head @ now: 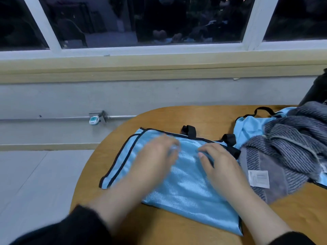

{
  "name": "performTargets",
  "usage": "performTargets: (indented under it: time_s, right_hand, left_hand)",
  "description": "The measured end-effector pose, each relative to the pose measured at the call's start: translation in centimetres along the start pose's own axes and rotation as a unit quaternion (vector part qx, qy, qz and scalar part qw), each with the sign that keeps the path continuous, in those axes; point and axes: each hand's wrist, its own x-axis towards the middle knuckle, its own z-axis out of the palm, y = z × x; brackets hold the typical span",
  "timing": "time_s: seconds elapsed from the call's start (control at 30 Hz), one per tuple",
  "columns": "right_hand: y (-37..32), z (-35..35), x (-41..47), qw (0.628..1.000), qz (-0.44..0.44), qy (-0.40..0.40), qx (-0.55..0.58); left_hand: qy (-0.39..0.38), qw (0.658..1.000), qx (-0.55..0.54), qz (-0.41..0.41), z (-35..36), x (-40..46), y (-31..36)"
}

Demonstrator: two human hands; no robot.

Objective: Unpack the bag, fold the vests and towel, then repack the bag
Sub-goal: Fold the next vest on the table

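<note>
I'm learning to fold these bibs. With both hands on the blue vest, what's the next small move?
Probably fold it over once more: both hands press flat on the blue vest, which lies smoothed on the table, while the grey towel waits unfolded.

Dim, cool indoor light with motion blur and wide-angle bending

The window panes (159,20) are dark and throw back faint reflections; light falls from above, giving a soft sheen on the blue vest (185,183). The left hand (157,156) is smeared by motion, the right hand (219,161) slightly. The sill (159,68) bows at the edges.
</note>
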Motion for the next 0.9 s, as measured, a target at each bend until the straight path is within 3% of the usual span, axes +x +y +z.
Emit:
performTargets:
  time_s: [0.07,0.17,0.27,0.37,0.47,0.53,0.6,0.7,0.9]
  right_hand:
    - [0.0,0.1,-0.2,1.000,-0.011,-0.001,-0.004]
    - [-0.5,-0.1,-0.7,0.999,-0.024,-0.036,-0.019]
    - [-1.2,-0.5,-1.8,0.995,-0.044,-0.082,-0.028]
    - [-1.7,-1.9,-3.1,0.988,-0.082,-0.131,-0.031]
    - [-0.9,-4.1,-3.9,0.979,-0.127,-0.154,-0.034]
    - [0.4,-5.1,-4.2,0.963,-0.179,-0.182,-0.082]
    - [1.7,-5.7,-4.5,0.944,-0.204,-0.231,-0.120]
    - [2.9,-6.2,-5.0,0.943,-0.195,-0.249,-0.102]
    - [2.6,-4.4,-6.8,0.945,-0.257,-0.148,-0.135]
  left_hand:
    - [-0.023,0.998,0.052,0.038,2.8,-4.1,2.4]
    - [-0.081,0.981,0.178,-0.012,4.2,-6.3,1.9]
    - [-0.185,0.967,0.176,0.001,2.7,-5.4,-0.6]
    - [-0.194,0.963,0.173,0.072,0.1,-3.6,-4.5]
    - [-0.106,0.965,0.208,0.120,-1.7,-3.7,-5.7]
    - [-0.025,0.977,0.140,0.158,-2.0,-5.6,-4.8]
    - [-0.037,0.980,0.068,0.185,-1.7,-8.5,-2.5]
    - [-0.115,0.978,0.073,0.159,-0.5,-12.1,-0.7]
    - [-0.014,0.989,0.080,0.123,-0.5,-14.0,-2.4]
